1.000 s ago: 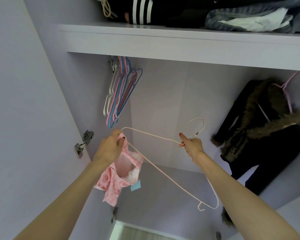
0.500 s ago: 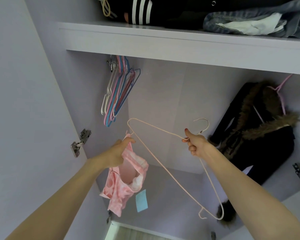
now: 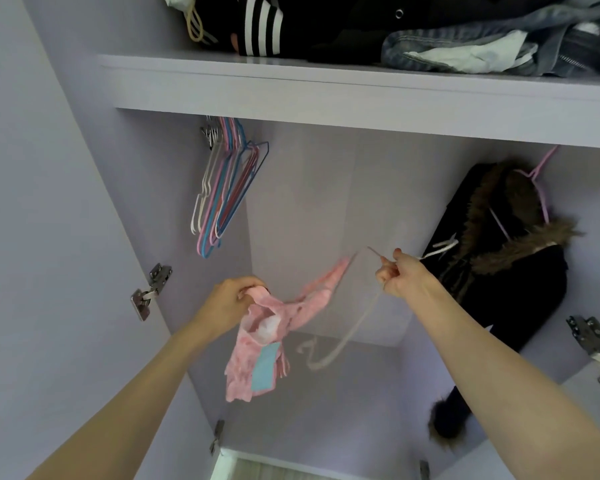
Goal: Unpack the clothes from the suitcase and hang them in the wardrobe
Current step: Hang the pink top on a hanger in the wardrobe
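I look up into a lilac wardrobe (image 3: 326, 209). My left hand (image 3: 231, 299) grips one strap of a small pink garment (image 3: 257, 355) with a blue tag, which dangles below it. The garment's other strap (image 3: 326, 285) stretches up to the right over one arm of a pale wire hanger (image 3: 343, 341). My right hand (image 3: 400, 275) pinches that hanger near its neck; the hanger is blurred and its lower end hangs down between my arms.
Several empty coloured hangers (image 3: 222, 188) hang at the rail's left end. A black coat with a fur collar (image 3: 506, 271) hangs on a pink hanger at the right. The shelf (image 3: 326, 95) above holds folded clothes. Door hinges (image 3: 149, 292) stick out at both sides.
The hanger has swung down and turned, and the garment's strap now lies stretched over its arm. My left hand has dropped a little; my right hand stays near the coat.
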The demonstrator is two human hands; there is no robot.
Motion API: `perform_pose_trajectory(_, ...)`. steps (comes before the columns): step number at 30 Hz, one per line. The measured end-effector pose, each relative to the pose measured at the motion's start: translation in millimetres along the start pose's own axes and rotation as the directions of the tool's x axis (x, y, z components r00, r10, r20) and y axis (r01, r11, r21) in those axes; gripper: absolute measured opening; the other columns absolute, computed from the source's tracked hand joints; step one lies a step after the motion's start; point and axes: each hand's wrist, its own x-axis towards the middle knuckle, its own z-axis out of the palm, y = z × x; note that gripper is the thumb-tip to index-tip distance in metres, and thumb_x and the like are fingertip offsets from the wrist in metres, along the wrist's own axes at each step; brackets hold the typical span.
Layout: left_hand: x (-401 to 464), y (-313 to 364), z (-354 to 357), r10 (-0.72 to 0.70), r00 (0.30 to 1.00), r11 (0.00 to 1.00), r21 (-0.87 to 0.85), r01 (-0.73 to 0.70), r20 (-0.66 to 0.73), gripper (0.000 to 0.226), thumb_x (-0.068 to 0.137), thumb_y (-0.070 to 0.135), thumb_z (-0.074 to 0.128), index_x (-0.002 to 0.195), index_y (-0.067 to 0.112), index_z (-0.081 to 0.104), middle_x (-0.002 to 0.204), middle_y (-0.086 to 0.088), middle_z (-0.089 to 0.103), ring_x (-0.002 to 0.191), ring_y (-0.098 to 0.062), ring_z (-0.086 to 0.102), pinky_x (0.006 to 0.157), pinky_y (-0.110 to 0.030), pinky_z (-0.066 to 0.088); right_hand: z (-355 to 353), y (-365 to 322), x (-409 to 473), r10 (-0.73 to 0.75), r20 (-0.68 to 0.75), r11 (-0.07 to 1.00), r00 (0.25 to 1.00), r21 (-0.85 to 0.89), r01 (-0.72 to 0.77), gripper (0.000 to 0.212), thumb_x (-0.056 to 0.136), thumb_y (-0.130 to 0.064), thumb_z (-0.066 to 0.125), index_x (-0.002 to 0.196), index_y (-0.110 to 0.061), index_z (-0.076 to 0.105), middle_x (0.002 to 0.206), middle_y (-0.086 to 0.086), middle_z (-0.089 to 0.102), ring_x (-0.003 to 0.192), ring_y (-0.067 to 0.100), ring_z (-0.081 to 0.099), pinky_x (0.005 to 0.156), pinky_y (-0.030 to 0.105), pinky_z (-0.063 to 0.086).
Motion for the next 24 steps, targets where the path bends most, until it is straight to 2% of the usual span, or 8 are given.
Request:
perform_pose_trajectory(4, -6.3, 0.8, 1.0, 0.065, 0.995, 0.997, -0.046, -0.062, 0.069, 0.046, 0.082, -0.013, 0.054, 0.075, 0.032, 0.060, 0.074, 0.027, 0.063, 0.077, 0.012, 0.055, 0.071, -0.008, 0.039, 4.4, -5.3, 7.3, -0.032, -0.002, 0.973, 0.999, 0.229, 0.032, 0.039, 0.103, -0.020, 0.030, 0.065, -0.011, 0.032, 0.025, 0.000, 0.027, 0.015, 0.008, 0.011, 0.023, 0.014, 0.010)
perform_pose_trajectory(6, -8.9, 2.5, 0.4, 0.092, 0.991, 0.994, -0.063, -0.086, 0.095, 0.052, 0.084, -0.009, 0.056, 0.074, 0.041, 0.060, 0.078, 0.033, 0.061, 0.079, 0.011, 0.054, 0.072, -0.005, 0.038, 7.4, -6.2, 12.9, -0.063, -0.010, 0.967, 0.998, 0.248, 0.064, 0.038, 0.103, -0.020, 0.027, 0.067, -0.011, 0.034, 0.035, 0.001, 0.033, 0.016, 0.008, 0.011, 0.022, 0.015, 0.010)
perform_pose_trajectory(9, -9.1, 5.5, -0.1, 0.107, 0.987, 0.990, -0.102, -0.095, 0.118, 0.059, 0.085, -0.004, 0.058, 0.071, 0.052, 0.065, 0.081, 0.034, 0.060, 0.078, 0.003, 0.054, 0.071, -0.007, 0.039, 12.4, -5.0, 16.0, -0.118, -0.050, 0.972, 0.992, 0.197, 0.126, 0.039, 0.103, -0.028, 0.030, 0.071, -0.008, 0.039, 0.050, 0.001, 0.032, 0.017, 0.008, 0.010, 0.023, 0.016, 0.010)
perform_pose_trajectory(14, -5.6, 17.3, 4.0, 0.093, 0.992, 0.983, -0.168, -0.078, 0.081, 0.043, 0.085, -0.006, 0.055, 0.074, 0.035, 0.062, 0.080, 0.010, 0.063, 0.076, -0.006, 0.054, 0.073, -0.017, 0.042, 26.3, 8.2, 4.4, -0.186, -0.020, 0.977, 0.982, 0.100, 0.187, 0.041, 0.102, -0.031, 0.033, 0.071, -0.006, 0.042, 0.060, 0.000, 0.026, 0.019, 0.006, 0.013, 0.026, 0.013, 0.010)
perform_pose_trajectory(17, -4.8, 23.6, 6.9, 0.051, 0.990, 0.989, -0.146, -0.032, 0.131, 0.040, 0.081, -0.011, 0.050, 0.074, 0.028, 0.058, 0.081, 0.007, 0.061, 0.071, 0.005, 0.055, 0.069, -0.009, 0.041, 36.1, 20.6, -3.4, -0.191, 0.058, 0.982, 0.980, 0.009, 0.191, 0.038, 0.102, -0.030, 0.033, 0.076, -0.004, 0.042, 0.061, 0.001, 0.030, 0.019, 0.004, 0.014, 0.026, 0.010, 0.011)
perform_pose_trajectory(19, -7.2, 26.7, 8.5, 0.003, 0.974, 0.987, -0.160, 0.035, 0.228, 0.039, 0.081, -0.013, 0.046, 0.079, 0.024, 0.059, 0.080, 0.005, 0.060, 0.066, 0.008, 0.054, 0.065, -0.006, 0.042, 42.5, 27.4, -9.8, -0.160, 0.118, 0.986, 0.980, -0.033, 0.165, 0.037, 0.102, -0.030, 0.035, 0.078, -0.003, 0.044, 0.055, 0.001, 0.028, 0.020, 0.004, 0.014, 0.025, 0.012, 0.011)
perform_pose_trajectory(22, -9.8, 32.5, 8.5, -0.054, 0.899, 0.970, -0.191, 0.150, 0.434, 0.038, 0.084, -0.012, 0.042, 0.090, 0.017, 0.065, 0.095, 0.000, 0.065, 0.085, -0.003, 0.059, 0.073, -0.006, 0.044, 53.0, 34.8, -19.2, -0.102, 0.210, 0.994, 0.972, -0.015, 0.107, 0.032, 0.100, -0.027, 0.042, 0.079, -0.003, 0.044, 0.033, -0.003, 0.028, 0.022, 0.004, 0.014, 0.026, 0.012, 0.011)
perform_pose_trajectory(24, -8.7, 39.0, 4.7, -0.060, 0.863, 0.958, -0.213, 0.191, 0.502, 0.029, 0.087, 0.002, 0.048, 0.102, 0.017, 0.068, 0.112, 0.000, 0.065, 0.106, -0.012, 0.057, 0.086, -0.013, 0.043, 58.6, 40.7, -22.2, -0.089, 0.265, 0.995, 0.960, -0.020, 0.097, 0.027, 0.098, -0.018, 0.047, 0.073, -0.009, 0.041, 0.035, -0.003, 0.027, 0.023, 0.004, 0.015, 0.027, 0.013, 0.012)
